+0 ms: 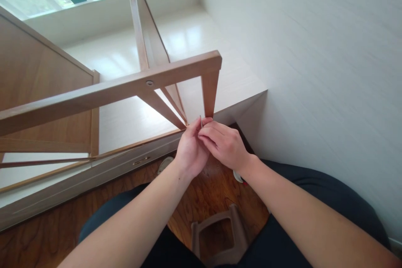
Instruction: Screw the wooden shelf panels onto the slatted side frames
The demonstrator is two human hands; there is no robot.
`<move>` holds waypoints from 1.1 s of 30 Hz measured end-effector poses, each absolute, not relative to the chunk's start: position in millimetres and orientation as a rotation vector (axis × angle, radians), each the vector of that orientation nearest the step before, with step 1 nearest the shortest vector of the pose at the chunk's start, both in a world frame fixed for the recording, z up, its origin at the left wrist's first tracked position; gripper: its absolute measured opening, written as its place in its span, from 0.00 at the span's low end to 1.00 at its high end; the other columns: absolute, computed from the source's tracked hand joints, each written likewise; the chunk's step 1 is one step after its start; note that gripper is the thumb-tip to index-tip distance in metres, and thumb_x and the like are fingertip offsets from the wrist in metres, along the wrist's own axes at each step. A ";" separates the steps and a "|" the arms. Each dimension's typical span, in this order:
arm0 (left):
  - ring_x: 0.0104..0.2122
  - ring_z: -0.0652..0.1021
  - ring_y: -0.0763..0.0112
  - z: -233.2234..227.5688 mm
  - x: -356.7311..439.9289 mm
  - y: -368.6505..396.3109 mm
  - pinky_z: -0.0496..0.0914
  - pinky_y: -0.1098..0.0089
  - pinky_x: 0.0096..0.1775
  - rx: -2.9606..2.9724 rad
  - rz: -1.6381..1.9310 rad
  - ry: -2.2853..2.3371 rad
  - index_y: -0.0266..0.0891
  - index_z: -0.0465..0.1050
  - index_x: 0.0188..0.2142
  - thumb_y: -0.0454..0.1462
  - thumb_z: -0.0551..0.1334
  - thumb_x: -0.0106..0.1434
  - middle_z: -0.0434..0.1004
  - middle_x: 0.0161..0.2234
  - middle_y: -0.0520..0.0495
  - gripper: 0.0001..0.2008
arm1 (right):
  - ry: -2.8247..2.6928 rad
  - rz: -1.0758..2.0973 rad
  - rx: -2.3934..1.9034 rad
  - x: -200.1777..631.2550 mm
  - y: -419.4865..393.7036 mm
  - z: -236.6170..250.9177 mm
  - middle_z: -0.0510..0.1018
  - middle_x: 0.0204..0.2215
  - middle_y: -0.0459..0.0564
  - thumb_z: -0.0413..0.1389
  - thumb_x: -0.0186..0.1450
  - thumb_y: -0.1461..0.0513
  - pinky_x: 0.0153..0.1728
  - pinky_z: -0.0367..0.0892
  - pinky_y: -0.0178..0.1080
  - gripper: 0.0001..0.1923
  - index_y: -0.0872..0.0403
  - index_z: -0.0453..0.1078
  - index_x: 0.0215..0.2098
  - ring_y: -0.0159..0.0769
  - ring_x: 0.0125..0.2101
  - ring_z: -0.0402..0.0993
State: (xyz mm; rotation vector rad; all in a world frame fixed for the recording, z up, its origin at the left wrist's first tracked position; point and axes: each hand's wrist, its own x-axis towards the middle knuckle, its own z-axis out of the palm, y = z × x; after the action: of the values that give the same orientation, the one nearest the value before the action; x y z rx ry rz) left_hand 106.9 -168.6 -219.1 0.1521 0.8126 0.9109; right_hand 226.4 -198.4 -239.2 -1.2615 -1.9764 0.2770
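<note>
We saw the brown wooden frame (132, 86) lying tilted, its short upright's foot beneath our fingertips.

Both forearms extended forward, converging. Left hand (190, 150) and right hand (224, 144) pressed together — right fingers (209, 132) curled over left fingertips, pinching.

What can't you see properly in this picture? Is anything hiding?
All in the head view:
- What the left hand and right hand pinch: only a thin tip shows above the fingers, too small to name.
- The foot of the wooden upright: the hands cover it.
- Two round whitish things on the floor: the wrists hide most of each.
- The wooden frame: cut off by the left edge.
- The brown stool: partly cut off by the bottom edge.
</note>
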 end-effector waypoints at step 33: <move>0.21 0.69 0.78 -230.5 107.4 -169.3 0.63 0.76 0.25 0.358 1.120 0.993 0.37 0.73 0.26 0.48 0.65 0.65 0.69 0.21 0.53 0.18 | -1.766 0.326 -1.243 234.7 -195.6 -233.9 0.79 0.33 0.47 0.52 0.74 0.61 0.35 0.67 0.34 0.08 0.52 0.72 0.39 0.32 0.32 0.75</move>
State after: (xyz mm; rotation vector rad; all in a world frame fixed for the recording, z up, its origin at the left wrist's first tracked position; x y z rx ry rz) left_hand 107.4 -169.3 -230.5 0.3581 0.9930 1.1203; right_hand 234.7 -195.6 -233.9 -1.2426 -1.7665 0.3257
